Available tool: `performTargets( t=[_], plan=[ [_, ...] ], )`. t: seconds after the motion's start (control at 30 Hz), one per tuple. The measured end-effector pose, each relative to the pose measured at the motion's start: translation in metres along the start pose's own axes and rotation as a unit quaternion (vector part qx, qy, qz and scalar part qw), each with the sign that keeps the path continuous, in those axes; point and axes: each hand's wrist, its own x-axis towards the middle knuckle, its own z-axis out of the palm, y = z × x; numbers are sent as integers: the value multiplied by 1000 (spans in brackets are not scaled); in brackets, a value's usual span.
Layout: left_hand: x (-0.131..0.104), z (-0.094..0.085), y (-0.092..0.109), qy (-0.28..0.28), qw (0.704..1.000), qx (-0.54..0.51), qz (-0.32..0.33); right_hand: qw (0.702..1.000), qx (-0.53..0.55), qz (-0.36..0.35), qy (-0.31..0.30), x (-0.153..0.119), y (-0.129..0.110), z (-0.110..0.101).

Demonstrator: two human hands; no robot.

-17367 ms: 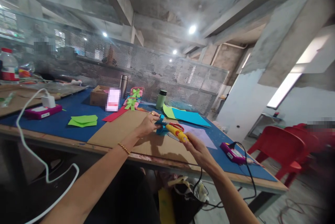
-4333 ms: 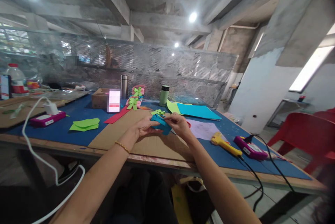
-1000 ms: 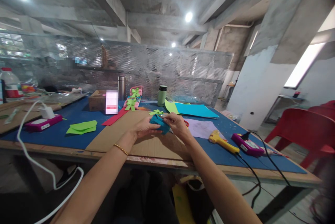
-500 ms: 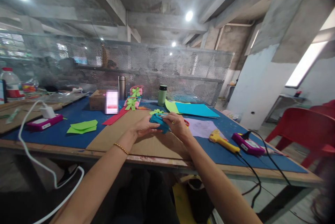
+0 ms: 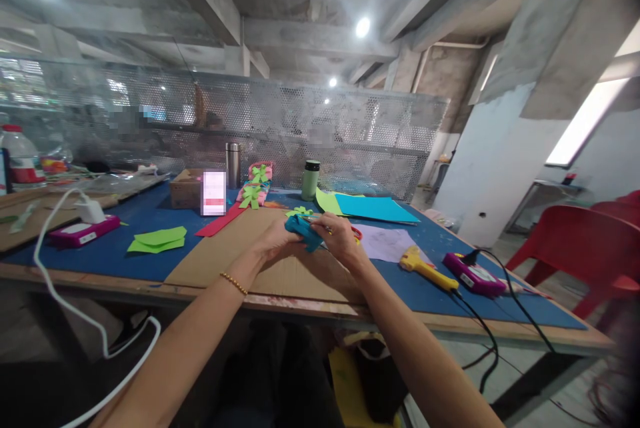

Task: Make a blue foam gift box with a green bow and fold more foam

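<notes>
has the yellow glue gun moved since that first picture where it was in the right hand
Yes. The yellow glue gun now lies on the blue table mat, right of the cardboard sheet, beside the purple device.

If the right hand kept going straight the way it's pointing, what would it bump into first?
The right hand points left and slightly away, so it would press into the folded blue piece it already pinches, then probably the left hand on the other side.

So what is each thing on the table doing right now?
Blue piece: folded, pinched by both hands.
Left hand: gripping it.
Right hand: gripping it.
Glue gun: lying on the table, corded.
Green flask: upright, capped.
Steel flask: upright.
</notes>
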Motion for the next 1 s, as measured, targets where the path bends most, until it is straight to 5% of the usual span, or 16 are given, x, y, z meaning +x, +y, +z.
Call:
performTargets(
  t=[0.77, 1.0],
  plan=[
    [-2, 10, 8, 70, 997, 36, 17, 1000, 12, -11, 27, -2, 3, 7],
    [0, 6, 14, 116, 992, -48, -15, 998, -28, -41, 28, -3, -2, 5]
  ],
)
